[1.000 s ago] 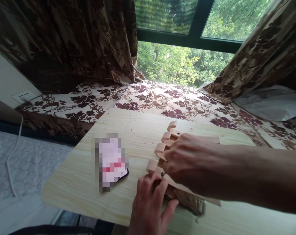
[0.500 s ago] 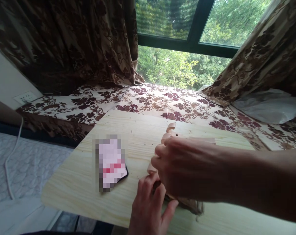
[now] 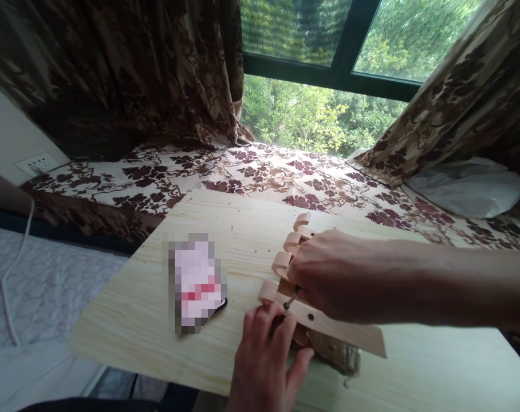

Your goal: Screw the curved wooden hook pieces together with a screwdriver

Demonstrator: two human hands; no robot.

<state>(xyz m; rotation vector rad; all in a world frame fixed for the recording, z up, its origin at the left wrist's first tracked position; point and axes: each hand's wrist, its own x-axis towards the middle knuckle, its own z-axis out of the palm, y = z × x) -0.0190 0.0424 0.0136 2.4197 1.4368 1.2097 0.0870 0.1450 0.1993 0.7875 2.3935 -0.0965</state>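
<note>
A pale wooden piece (image 3: pixel 350 329) with several curled ends and dark holes lies on the light wooden table (image 3: pixel 157 349). My right hand (image 3: pixel 329 274) is closed above it, holding a thin metal tool (image 3: pixel 291 298) whose tip meets a hole near the lower curl. My left hand (image 3: pixel 268 349) rests at the piece's near edge, thumb spread from the fingers; its fingertips press near that hole. Beside my left thumb is a brownish bundle (image 3: pixel 339 352) with clear wrapping, partly hidden under the wood.
A blurred pink and white card-like item (image 3: pixel 197 286) lies on the table's left part. Behind the table is a floral cloth ledge (image 3: pixel 264 166) below the window. A white plastic bag (image 3: pixel 470 186) sits at the right. A white cable (image 3: pixel 13 274) hangs at the left.
My right hand has lifted and shifted a little right and up, uncovering the curled ends, the holes and the thin tool. My left hand has hardly moved.
</note>
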